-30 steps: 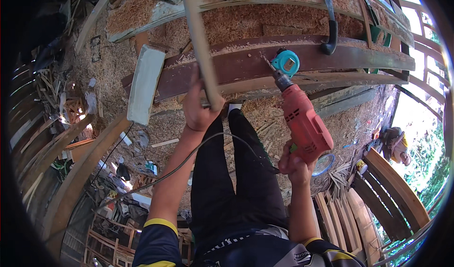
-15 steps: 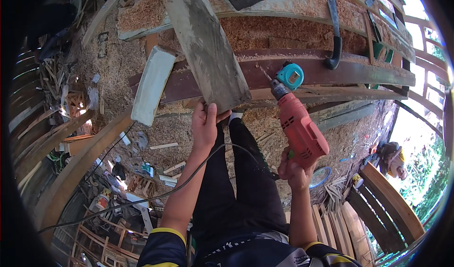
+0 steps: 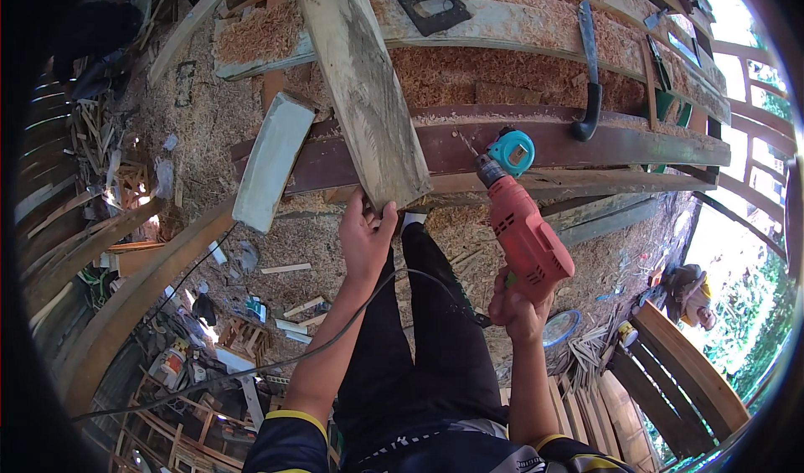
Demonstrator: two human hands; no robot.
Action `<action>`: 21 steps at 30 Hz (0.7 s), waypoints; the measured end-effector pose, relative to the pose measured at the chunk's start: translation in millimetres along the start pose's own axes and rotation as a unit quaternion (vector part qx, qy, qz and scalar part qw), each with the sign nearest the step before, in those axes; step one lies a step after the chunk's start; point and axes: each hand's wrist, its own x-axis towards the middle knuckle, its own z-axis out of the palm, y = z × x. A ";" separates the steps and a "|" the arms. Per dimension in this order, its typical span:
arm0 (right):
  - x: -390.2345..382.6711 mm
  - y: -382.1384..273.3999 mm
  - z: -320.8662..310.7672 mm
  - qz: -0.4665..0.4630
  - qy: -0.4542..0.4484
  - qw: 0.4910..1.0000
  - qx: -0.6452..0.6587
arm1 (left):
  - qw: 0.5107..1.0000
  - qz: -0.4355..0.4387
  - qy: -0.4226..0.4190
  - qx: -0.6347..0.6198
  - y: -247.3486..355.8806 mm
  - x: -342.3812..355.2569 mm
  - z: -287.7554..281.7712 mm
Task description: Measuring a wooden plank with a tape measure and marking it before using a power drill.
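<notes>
My left hand (image 3: 366, 237) grips the near end of a long, weathered wooden plank (image 3: 364, 96), fingers on its left edge and thumb at the end. The plank reaches away across the bench boards and is tilted, so one long narrow side shows. My right hand (image 3: 519, 308) is wrapped round the handle of a red power drill (image 3: 529, 237). Its bit points away and to the left, over a dark reddish-brown board (image 3: 620, 138). Beside the drill's chuck, a turquoise tape measure (image 3: 512, 152) rests on that board. A pale, whitish block (image 3: 274, 163) lies left of the plank.
A handsaw (image 3: 429, 8) and a long knife with a black handle (image 3: 590, 79) lie on the boards strewn with shavings. The drill's dark cord (image 3: 335, 339) crosses my left forearm. Wood scraps litter the floor. Another person (image 3: 692, 295) is at the far right.
The plank has rolled onto a slant, baring its long side, and its near end has shifted slightly left. My left hand has turned with it. The drill has moved slightly left and nearer.
</notes>
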 end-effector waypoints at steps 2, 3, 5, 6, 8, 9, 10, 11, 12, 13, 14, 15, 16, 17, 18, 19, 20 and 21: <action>1.1 0.2 0.4 -0.004 -0.001 1.000 0.000 | 0.999 0.018 0.022 0.035 11.0 -6.0 4.0; 0.9 0.2 0.8 -0.008 -0.003 1.000 0.001 | 0.992 0.044 0.062 0.104 15.8 -8.2 5.4; -0.5 -0.8 2.4 0.003 0.000 1.000 0.000 | 0.978 0.070 0.103 0.170 23.8 -10.1 5.4; -0.9 -2.0 2.7 0.014 0.003 1.000 0.000 | 0.968 0.060 0.100 0.221 27.4 -9.8 3.7; -1.9 0.0 3.5 0.011 0.004 1.000 -0.004 | 0.956 0.051 0.099 0.271 25.5 -8.4 1.3; -2.2 2.1 3.8 0.008 0.006 1.000 -0.006 | 0.945 0.093 0.104 0.296 19.3 -6.7 0.2; -1.9 2.9 2.0 0.007 0.003 1.000 -0.006 | 0.931 0.135 0.108 0.321 15.0 -4.9 -0.7; -1.6 3.2 -1.5 0.024 -0.006 1.000 -0.015 | 0.932 0.136 0.109 0.319 15.3 -0.4 2.2; -1.8 3.6 -3.7 0.040 -0.015 0.999 -0.024 | 0.926 0.190 0.112 0.306 15.3 5.7 7.9; -2.6 4.4 -4.4 0.039 -0.015 0.999 -0.025 | 0.918 0.244 0.113 0.291 15.9 10.7 13.6; -2.8 5.4 -4.6 0.035 -0.014 0.999 -0.022 | 0.917 0.246 0.115 0.291 15.5 14.8 18.2; -3.1 5.8 -4.5 0.031 -0.013 0.999 -0.019 | 0.919 0.255 0.110 0.281 14.0 18.4 22.8; -3.5 5.7 -4.2 0.029 -0.015 0.999 -0.017 | 0.919 0.264 0.106 0.271 13.7 20.7 26.0; -4.0 5.6 -4.6 0.032 -0.011 0.999 -0.021 | 0.919 0.266 0.106 0.271 12.9 21.6 29.0; -4.2 5.4 -4.5 0.035 -0.007 0.999 -0.024 | 0.912 0.275 0.109 0.283 12.4 22.5 31.2; -4.0 4.7 -3.7 0.033 -0.008 0.999 -0.023 | 0.905 0.284 0.113 0.295 12.2 23.4 32.0; -3.2 3.5 -3.2 0.026 -0.010 0.999 -0.023 | 0.905 0.287 0.112 0.295 12.3 23.8 31.7; -2.4 3.0 -2.8 0.019 -0.012 0.999 -0.023 | 0.917 0.269 0.108 0.275 12.7 22.9 30.4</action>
